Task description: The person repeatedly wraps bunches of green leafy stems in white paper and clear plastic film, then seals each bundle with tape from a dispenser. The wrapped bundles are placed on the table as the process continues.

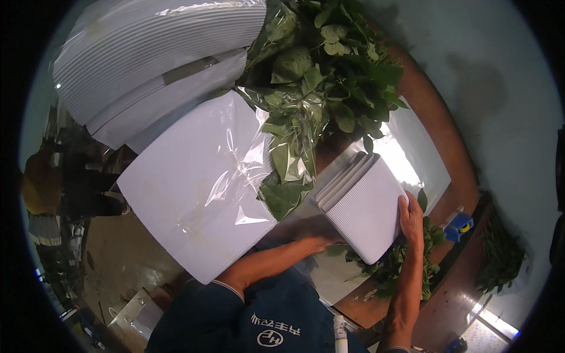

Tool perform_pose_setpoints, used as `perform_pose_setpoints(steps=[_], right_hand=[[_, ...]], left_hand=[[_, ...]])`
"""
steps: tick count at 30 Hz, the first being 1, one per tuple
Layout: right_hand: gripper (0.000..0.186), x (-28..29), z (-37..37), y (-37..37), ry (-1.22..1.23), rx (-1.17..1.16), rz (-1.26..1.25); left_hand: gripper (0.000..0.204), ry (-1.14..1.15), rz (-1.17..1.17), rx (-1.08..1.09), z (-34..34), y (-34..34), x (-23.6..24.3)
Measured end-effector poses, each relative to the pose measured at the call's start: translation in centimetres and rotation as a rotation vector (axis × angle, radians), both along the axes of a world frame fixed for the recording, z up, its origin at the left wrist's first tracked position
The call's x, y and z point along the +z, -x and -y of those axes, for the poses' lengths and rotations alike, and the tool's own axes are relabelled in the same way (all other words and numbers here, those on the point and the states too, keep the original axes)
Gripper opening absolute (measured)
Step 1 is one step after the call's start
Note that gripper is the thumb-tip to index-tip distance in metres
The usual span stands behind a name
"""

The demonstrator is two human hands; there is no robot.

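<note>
A thick folded bundle of white ribbed sheet (368, 212) is tilted in front of me above the table. My right hand (412, 220) grips its right edge, thumb on the near face. My left hand (325, 233) reaches to its lower left side, where the bundle hides most of the fingers. Under the bundle lie a clear plastic sheet (432, 162) and some leafy green stems (391, 276). A large bunch of green leaves (344, 88), partly covered by clear film, lies beyond it.
A large white ribbed stack (182, 182) under clear film stands left, above my left forearm, with another ribbed stack (159, 65) behind. A blue tape dispenser (458, 226) sits at the right of the brown table (462, 159). More greenery (500, 253) lies farther right. Another person (44, 182) is far left.
</note>
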State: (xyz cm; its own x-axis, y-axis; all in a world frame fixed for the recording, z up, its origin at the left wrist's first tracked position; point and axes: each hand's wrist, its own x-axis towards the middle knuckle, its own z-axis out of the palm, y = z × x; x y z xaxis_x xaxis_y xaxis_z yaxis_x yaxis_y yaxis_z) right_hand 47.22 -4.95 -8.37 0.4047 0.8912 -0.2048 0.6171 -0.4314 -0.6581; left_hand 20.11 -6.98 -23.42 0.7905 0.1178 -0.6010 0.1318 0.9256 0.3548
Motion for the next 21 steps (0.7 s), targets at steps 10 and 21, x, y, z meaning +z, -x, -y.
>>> perform_pose_setpoints(steps=[10,21], right_hand=[[0.045,-2.1,0.9,0.8,-0.083,0.042,0.162],[0.041,4.2,4.1,8.3,-0.302,-0.096,0.444]], left_hand=[[0.045,-0.247,-0.024,-0.020,-0.8,-0.2,0.4],[0.053,-2.063,-0.741,-0.076,-1.9,11.1,2.2]])
